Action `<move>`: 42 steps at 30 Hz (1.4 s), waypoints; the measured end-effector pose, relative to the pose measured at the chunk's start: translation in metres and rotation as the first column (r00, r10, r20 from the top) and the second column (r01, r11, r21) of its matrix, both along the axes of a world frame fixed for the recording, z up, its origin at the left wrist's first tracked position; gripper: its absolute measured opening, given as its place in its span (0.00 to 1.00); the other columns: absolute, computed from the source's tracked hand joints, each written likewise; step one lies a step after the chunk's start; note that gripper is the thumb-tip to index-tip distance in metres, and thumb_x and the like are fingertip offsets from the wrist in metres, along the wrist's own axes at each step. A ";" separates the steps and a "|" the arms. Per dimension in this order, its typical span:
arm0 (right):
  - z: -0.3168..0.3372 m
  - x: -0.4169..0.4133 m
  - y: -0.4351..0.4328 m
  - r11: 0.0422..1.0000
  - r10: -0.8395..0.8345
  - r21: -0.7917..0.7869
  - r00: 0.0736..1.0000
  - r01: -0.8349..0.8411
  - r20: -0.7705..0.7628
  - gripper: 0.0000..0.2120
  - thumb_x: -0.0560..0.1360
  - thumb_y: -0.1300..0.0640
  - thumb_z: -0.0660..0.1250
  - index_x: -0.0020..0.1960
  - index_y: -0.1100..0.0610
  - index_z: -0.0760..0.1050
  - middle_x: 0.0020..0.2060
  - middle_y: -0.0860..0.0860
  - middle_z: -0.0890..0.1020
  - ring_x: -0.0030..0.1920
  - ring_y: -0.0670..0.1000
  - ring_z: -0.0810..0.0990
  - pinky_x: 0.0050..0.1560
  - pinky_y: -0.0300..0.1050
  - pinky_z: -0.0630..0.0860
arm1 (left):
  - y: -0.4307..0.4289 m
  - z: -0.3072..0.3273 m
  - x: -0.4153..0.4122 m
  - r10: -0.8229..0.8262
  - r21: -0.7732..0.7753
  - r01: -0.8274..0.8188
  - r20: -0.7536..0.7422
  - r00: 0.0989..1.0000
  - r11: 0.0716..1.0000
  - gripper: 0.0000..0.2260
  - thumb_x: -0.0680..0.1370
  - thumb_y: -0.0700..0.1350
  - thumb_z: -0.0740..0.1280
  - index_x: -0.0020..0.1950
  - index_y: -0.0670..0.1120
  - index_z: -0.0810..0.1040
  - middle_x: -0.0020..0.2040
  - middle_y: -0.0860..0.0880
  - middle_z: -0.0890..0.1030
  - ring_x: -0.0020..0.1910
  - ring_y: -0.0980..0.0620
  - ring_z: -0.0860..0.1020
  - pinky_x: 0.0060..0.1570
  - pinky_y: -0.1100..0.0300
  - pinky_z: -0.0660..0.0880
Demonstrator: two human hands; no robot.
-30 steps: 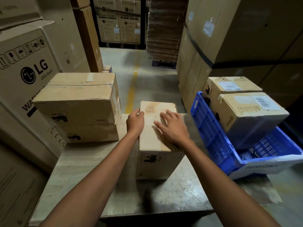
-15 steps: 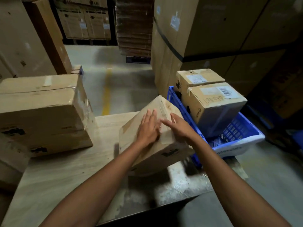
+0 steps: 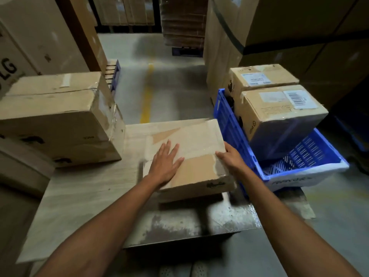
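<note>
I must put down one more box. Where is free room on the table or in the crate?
Free: the table's near part, between the stack and the front edge; the crate's near end, before its two boxes. Crowded: between the held box and the crate.

Arms [image 3: 111, 216] extended forward, left hand [image 3: 164, 165] flat, fingers [image 3: 167, 149] spread; right hand [image 3: 231, 159] curled, thumb uppermost.

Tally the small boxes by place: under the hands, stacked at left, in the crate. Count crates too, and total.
Held box: 1
Stacked boxes: 2
Crate boxes: 2
Crate: 1
Total: 6
</note>
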State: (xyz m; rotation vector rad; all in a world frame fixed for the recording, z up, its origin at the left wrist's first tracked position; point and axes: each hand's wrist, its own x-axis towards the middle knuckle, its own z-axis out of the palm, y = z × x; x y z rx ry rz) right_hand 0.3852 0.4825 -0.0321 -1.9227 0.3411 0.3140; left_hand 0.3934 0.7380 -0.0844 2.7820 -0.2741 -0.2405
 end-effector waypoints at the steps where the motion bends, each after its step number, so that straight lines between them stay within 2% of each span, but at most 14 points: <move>1: -0.009 -0.002 0.006 1.000 -0.002 -0.009 1.000 0.001 -0.026 0.20 0.79 0.59 0.64 0.71 0.53 0.72 0.60 0.53 0.81 0.56 0.54 0.81 0.57 0.55 0.80 | 0.006 -0.003 -0.004 -0.001 0.017 0.001 0.004 1.000 1.000 0.29 0.83 0.63 0.48 0.82 0.56 0.47 0.82 0.49 0.41 0.81 0.47 0.42 0.77 0.47 0.46; 3: -0.028 -0.009 0.022 0.998 0.006 -0.055 0.999 -0.009 -0.054 0.19 0.78 0.61 0.63 0.68 0.54 0.72 0.61 0.54 0.81 0.55 0.54 0.81 0.53 0.51 0.79 | 0.019 -0.009 -0.012 -0.007 0.069 0.006 0.013 1.000 0.998 0.29 0.83 0.63 0.48 0.82 0.55 0.48 0.82 0.48 0.41 0.81 0.47 0.41 0.77 0.50 0.44; 6: -0.049 -0.018 0.052 0.991 0.019 -0.129 0.999 -0.024 -0.042 0.20 0.78 0.60 0.61 0.70 0.58 0.68 0.64 0.56 0.78 0.58 0.58 0.78 0.56 0.50 0.74 | 0.044 -0.017 -0.025 0.011 0.134 -0.014 0.027 1.000 0.991 0.29 0.83 0.63 0.48 0.82 0.55 0.48 0.82 0.48 0.41 0.81 0.48 0.40 0.78 0.51 0.41; 9: -0.053 -0.018 0.083 0.987 0.037 -0.154 0.999 -0.041 -0.028 0.23 0.76 0.55 0.65 0.69 0.56 0.66 0.62 0.56 0.79 0.57 0.59 0.78 0.54 0.49 0.75 | 0.071 -0.018 -0.036 0.070 0.156 -0.075 0.035 0.997 0.985 0.28 0.83 0.63 0.47 0.82 0.56 0.48 0.82 0.50 0.41 0.81 0.49 0.40 0.78 0.48 0.40; 13: -0.056 -0.022 0.130 0.976 0.103 -0.190 0.995 -0.101 -0.004 0.29 0.76 0.48 0.68 0.72 0.55 0.64 0.65 0.55 0.78 0.60 0.61 0.78 0.53 0.49 0.74 | 0.116 -0.019 -0.051 0.123 0.161 -0.127 0.031 0.992 0.979 0.28 0.83 0.64 0.47 0.82 0.57 0.47 0.82 0.51 0.41 0.81 0.50 0.39 0.78 0.46 0.40; 25: -0.067 -0.046 0.310 0.951 0.154 -0.273 0.988 -0.143 0.020 0.34 0.76 0.44 0.67 0.75 0.57 0.60 0.68 0.57 0.74 0.63 0.61 0.77 0.59 0.54 0.76 | 0.293 -0.020 -0.085 0.166 0.136 -0.174 0.070 0.984 0.975 0.29 0.82 0.65 0.46 0.82 0.58 0.51 0.82 0.52 0.43 0.81 0.51 0.40 0.79 0.47 0.41; 30: -0.071 -0.053 0.384 0.932 0.149 -0.337 0.989 -0.135 0.014 0.41 0.77 0.41 0.66 0.80 0.59 0.52 0.74 0.59 0.69 0.69 0.63 0.72 0.65 0.57 0.74 | 0.369 -0.020 -0.082 0.128 0.145 -0.136 0.063 0.990 0.980 0.29 0.82 0.64 0.47 0.82 0.58 0.50 0.82 0.52 0.43 0.81 0.51 0.40 0.79 0.47 0.41; 33: -0.067 -0.061 0.420 0.846 0.234 -0.505 0.970 -0.173 0.060 0.44 0.79 0.39 0.62 0.82 0.60 0.44 0.80 0.59 0.54 0.77 0.65 0.59 0.72 0.60 0.66 | 0.400 -0.020 -0.078 0.114 0.143 -0.123 0.070 0.991 0.982 0.29 0.82 0.65 0.47 0.82 0.57 0.50 0.82 0.51 0.44 0.81 0.51 0.40 0.79 0.47 0.41; 36: -0.068 -0.065 0.442 0.613 0.488 -0.756 0.862 -0.229 0.134 0.38 0.82 0.35 0.49 0.82 0.54 0.40 0.82 0.55 0.39 0.81 0.60 0.40 0.78 0.62 0.49 | 0.415 -0.021 -0.071 0.096 0.141 -0.105 0.068 0.993 0.984 0.29 0.83 0.65 0.47 0.82 0.57 0.50 0.82 0.51 0.43 0.81 0.51 0.40 0.79 0.47 0.41; 38: -0.069 -0.061 0.448 0.509 0.601 -0.805 0.795 -0.305 0.079 0.35 0.82 0.35 0.42 0.83 0.51 0.41 0.81 0.53 0.39 0.81 0.57 0.37 0.79 0.62 0.44 | 0.419 -0.021 -0.065 0.085 0.140 -0.094 0.067 0.994 0.986 0.29 0.83 0.64 0.47 0.82 0.57 0.49 0.82 0.51 0.43 0.81 0.52 0.39 0.79 0.47 0.41; 42: -0.067 -0.050 0.450 0.438 0.633 -0.822 0.774 -0.364 -0.006 0.34 0.82 0.35 0.41 0.83 0.50 0.45 0.82 0.52 0.43 0.81 0.56 0.38 0.78 0.63 0.42 | 0.423 -0.022 -0.058 0.072 0.138 -0.081 0.070 0.995 0.987 0.29 0.83 0.64 0.47 0.82 0.57 0.49 0.82 0.51 0.43 0.81 0.51 0.39 0.79 0.46 0.41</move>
